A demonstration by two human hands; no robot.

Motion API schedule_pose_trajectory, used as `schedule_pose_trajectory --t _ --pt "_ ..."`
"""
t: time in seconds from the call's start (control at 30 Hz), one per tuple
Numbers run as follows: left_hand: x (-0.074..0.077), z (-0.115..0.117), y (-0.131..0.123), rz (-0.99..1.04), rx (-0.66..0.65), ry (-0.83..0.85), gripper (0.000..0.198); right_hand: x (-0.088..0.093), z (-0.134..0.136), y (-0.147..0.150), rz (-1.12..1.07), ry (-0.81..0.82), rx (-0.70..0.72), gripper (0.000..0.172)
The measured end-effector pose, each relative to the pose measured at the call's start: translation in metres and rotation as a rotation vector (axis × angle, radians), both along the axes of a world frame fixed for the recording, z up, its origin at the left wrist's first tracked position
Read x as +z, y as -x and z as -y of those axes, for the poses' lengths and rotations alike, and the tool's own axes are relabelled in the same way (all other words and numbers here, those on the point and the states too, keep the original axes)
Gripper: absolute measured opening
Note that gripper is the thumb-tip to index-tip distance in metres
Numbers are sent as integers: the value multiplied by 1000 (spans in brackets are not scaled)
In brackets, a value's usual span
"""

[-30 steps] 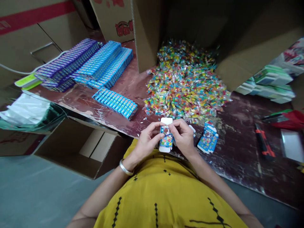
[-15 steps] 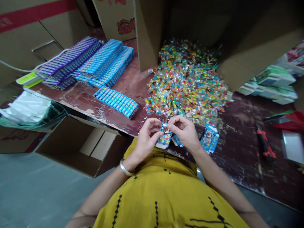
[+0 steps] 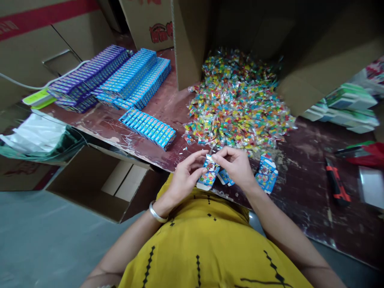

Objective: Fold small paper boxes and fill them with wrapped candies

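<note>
A small blue printed candy box is held upright in front of me, its pale end flap toward my body. My left hand pinches its left side between thumb and fingers. At its top edge, my right hand has thumb and forefinger closed on the box. Behind the right hand lies another blue box, partly hidden. More flat blue boxes rest to the right of it. Just beyond my hands spreads a heap of clear candy packets with bright coloured sweets.
A row of blue boxes stands left of the heap, with stacked blue boxes and purple boxes behind. An open carton sits below the table's edge. A red-black utility knife lies at right.
The view has shifted slightly. Both hands stay on the candy box, and the right fingers have moved a little along its top edge.
</note>
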State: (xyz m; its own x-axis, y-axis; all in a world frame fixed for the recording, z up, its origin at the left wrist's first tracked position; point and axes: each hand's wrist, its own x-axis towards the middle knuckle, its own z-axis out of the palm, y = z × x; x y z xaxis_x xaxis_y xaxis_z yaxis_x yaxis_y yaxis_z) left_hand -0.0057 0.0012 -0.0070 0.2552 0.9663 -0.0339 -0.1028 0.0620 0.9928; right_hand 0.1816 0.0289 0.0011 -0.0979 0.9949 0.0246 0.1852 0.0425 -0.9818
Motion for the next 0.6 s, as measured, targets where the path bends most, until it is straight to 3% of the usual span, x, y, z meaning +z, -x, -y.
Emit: schedule_pose_trajectory --t 0.1,0.23,0.3,0.47,0.6 --pt "-1 2 0 -31 28 22 39 2 7 0 99 -178 49 21" --pt "-5 3 5 3 66 73 31 6 5 -6 196 -253 238 20" --pt "-7 2 12 32 76 108 29 9 -6 -5 287 -267 294 20" --pt "-12 -2 34 33 184 181 32 1 -53 27 624 -378 222 10" --pt "-16 2 50 71 316 244 38 -19 -79 64 980 -411 306 29"
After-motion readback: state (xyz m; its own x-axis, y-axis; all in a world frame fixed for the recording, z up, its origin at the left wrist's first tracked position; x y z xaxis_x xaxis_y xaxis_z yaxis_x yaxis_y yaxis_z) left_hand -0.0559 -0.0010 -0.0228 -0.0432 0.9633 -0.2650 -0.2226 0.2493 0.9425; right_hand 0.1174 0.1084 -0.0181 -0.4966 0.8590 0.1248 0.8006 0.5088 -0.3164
